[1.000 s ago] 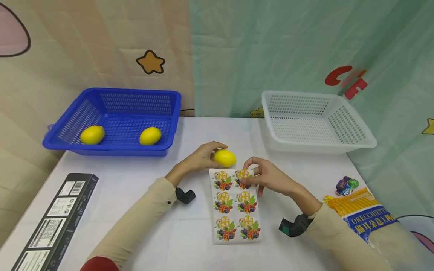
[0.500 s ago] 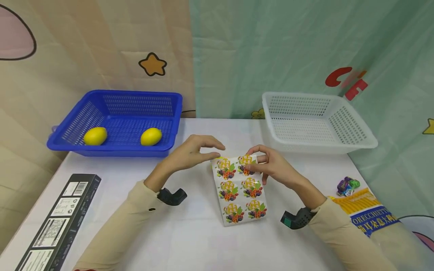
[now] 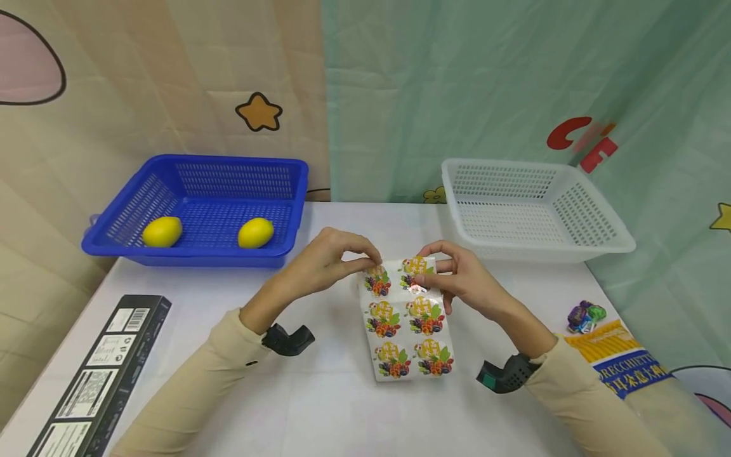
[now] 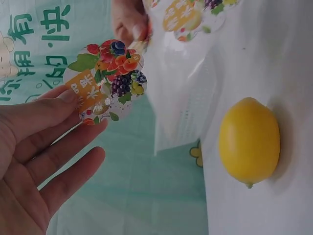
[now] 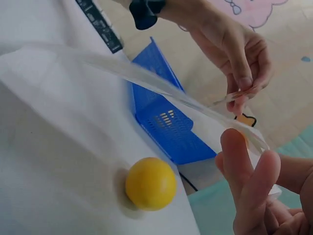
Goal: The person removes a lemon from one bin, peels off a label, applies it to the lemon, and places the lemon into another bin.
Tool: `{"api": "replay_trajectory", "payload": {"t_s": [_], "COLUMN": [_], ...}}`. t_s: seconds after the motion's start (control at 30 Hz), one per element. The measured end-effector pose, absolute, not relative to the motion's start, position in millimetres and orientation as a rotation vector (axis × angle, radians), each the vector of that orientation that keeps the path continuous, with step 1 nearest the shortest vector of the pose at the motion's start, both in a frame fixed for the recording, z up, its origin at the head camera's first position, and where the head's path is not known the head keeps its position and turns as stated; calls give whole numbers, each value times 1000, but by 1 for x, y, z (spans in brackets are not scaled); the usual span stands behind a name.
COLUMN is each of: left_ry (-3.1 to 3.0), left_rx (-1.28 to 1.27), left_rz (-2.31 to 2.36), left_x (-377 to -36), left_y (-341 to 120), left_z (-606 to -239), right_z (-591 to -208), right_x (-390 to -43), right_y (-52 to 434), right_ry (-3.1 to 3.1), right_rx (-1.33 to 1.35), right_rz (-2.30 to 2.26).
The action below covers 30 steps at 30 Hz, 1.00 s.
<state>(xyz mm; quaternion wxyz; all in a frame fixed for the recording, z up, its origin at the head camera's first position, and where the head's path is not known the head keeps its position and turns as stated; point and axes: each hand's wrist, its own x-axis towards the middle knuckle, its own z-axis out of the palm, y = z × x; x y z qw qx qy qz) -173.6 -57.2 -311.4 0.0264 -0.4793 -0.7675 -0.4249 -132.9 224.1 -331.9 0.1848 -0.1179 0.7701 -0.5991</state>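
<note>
My left hand [image 3: 328, 263] pinches one round fruit-print sticker [image 4: 107, 81] between thumb and fingers. In the left wrist view this sticker stands up from the sticker sheet [image 3: 408, 330]; whether an edge still clings to it I cannot tell. My right hand [image 3: 462, 276] grips the sheet's upper right corner, thumb on the printed face and other fingers behind. The sheet is tilted up off the table and bears several colourful stickers. A yellow lemon [image 4: 249, 142] lies on the table behind the sheet, hidden in the head view; the right wrist view shows the lemon [image 5: 150, 183] too.
Two lemons [image 3: 162, 232] lie in a blue basket [image 3: 228, 252] at back left. A white basket [image 3: 542, 247] stands at back right. A long black box [image 3: 105, 374] lies left; wrapped candies [image 3: 585, 316] and a pasta bag [image 3: 622, 362] lie right.
My left hand has left the lemon and now pinches a sticker at the sheet's upper left. The right hand has raised and tilted the sheet, which now hides the lemon from the head view.
</note>
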Motion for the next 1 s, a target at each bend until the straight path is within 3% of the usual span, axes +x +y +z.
{"api": "replay_trajectory", "payload": {"t_s": [0.27, 0.43, 0.57, 0.7, 0.87, 1.0], "left_ry": [-2389, -2425, -2457, -2473, -2475, -2527], "left_rx": [-1469, -1454, -1436, -1443, -1469, -1476], "left_rz": [-1399, -1387, -1368, -1355, -1337, -1286], "left_x": [-176, -177, -177, -178, -180, -180], "left_y": [-60, -61, -63, -63, -62, -62], "left_z": [-309, -309, -309, -311, -314, -316], "right_z": [-387, -409, -408, -413, -422, -410], "right_x": [-112, -104, -125, -158, -182, -180], "right_y": [223, 213, 212, 201, 171, 157], "right_ry": [1832, 2299, 2703, 2650, 2536, 2423], "right_rx": [-187, -374, -374, -365, -674, -866], "right_rz": [-1634, -1322, -1169, -1272, -1216, -1271]}}
